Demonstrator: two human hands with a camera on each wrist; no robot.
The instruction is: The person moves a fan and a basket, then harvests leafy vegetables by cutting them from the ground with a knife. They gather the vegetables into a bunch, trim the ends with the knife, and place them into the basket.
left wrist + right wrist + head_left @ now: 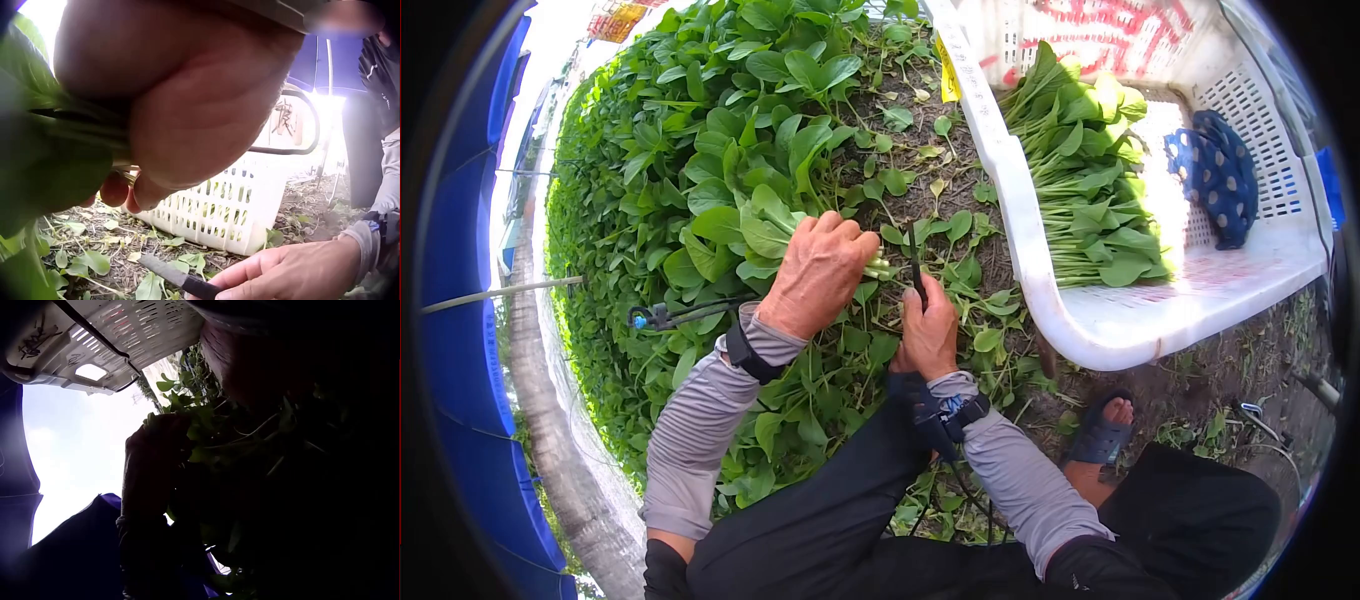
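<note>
My left hand (818,272) grips a bunch of leafy greens (768,228), its cut pale stem ends (880,268) showing past the fingers on the right. Just to the right, my right hand (930,328) holds a small dark knife (915,262) by its handle, blade pointing away from me. In the left wrist view the flat grey knife blade (164,269) sits low, below the left hand (200,112) and apart from it. The right wrist view is mostly dark, with the left hand (153,447) as a silhouette beside leaves.
Dense growing greens (650,170) fill the left. A white plastic basket (1040,250) stands at the right, holding a row of picked greens (1090,190) and a blue dotted cloth (1220,175). Loose leaves lie on the soil (915,100). A sandaled foot (1105,430) rests below the basket.
</note>
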